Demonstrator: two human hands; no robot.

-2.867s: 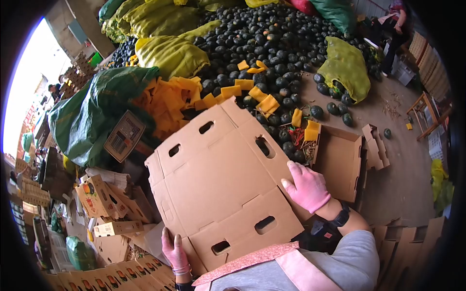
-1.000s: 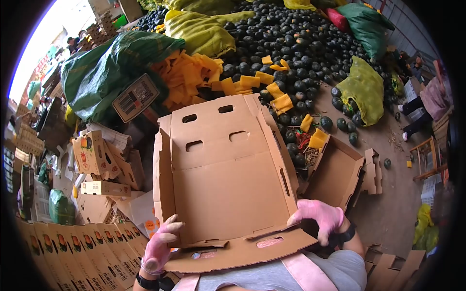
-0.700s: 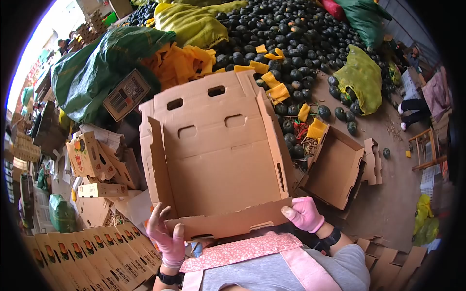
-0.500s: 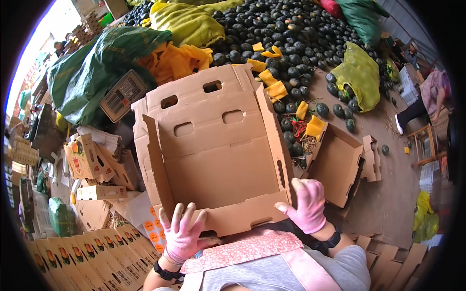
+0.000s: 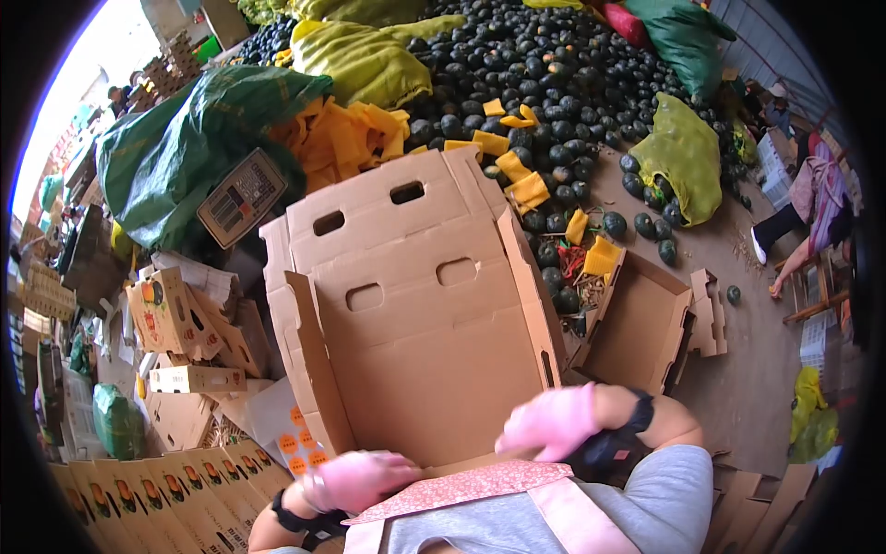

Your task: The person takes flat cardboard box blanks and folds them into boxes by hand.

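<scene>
A brown cardboard box (image 5: 443,388), partly folded, leans in front of my body. Its side walls stand up, and its long far panel with hand holes lies open. My left hand (image 5: 365,478), in a pink glove, is at the box's near left corner, fingers bent over the near edge. My right hand (image 5: 554,423), gloved in pink too, grips the near edge further right, fingers pointing down and inward. Both sets of fingertips are partly hidden or blurred. Most of the near wall is out of sight under my hands and the pink floral apron (image 5: 471,480).
Dark green squashes (image 5: 554,74) are heaped at the back. A green sack (image 5: 194,148) and printed cartons (image 5: 171,309) stand left. Another open box (image 5: 637,314) lies right. Flat printed cartons (image 5: 157,499) line the lower left. A person (image 5: 817,198) is at far right.
Both hands have moved down and inward onto the near edge. The left fingers, spread before, now bend over it. The near wall has tipped down toward my body.
</scene>
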